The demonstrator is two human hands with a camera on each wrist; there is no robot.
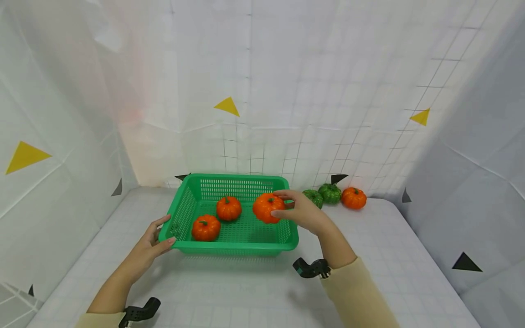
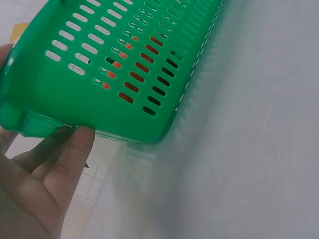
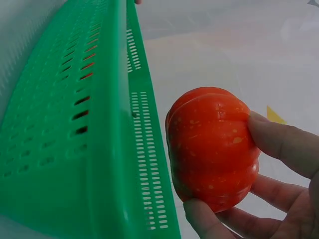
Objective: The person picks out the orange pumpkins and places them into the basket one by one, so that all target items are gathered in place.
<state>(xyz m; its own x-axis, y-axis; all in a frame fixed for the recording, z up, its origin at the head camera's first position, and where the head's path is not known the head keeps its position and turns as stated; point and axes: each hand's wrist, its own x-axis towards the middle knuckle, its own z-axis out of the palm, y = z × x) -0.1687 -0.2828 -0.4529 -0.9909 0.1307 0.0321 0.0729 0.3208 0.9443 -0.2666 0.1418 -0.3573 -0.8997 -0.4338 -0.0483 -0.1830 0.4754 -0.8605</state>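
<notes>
A green plastic basket (image 1: 235,246) with slotted walls stands on the white table. Two orange pumpkins lie in it, one pumpkin (image 1: 206,228) near the front left and another pumpkin (image 1: 229,208) behind it. At the basket's left end my left hand (image 1: 148,248) grips the rim, thumb at the front corner; the left wrist view shows its fingers (image 2: 75,154) against the rim. My right hand (image 1: 303,212) holds a third orange pumpkin (image 3: 214,147) between thumb and fingers. In the right wrist view this pumpkin is up beside the basket wall, above the rim.
Right of the basket, near the back wall, lie a green pumpkin (image 1: 313,198), a second green pumpkin (image 1: 330,193) and an orange pumpkin (image 1: 354,198). White sheets with yellow and black triangles enclose the table (image 1: 229,291) at the back and sides.
</notes>
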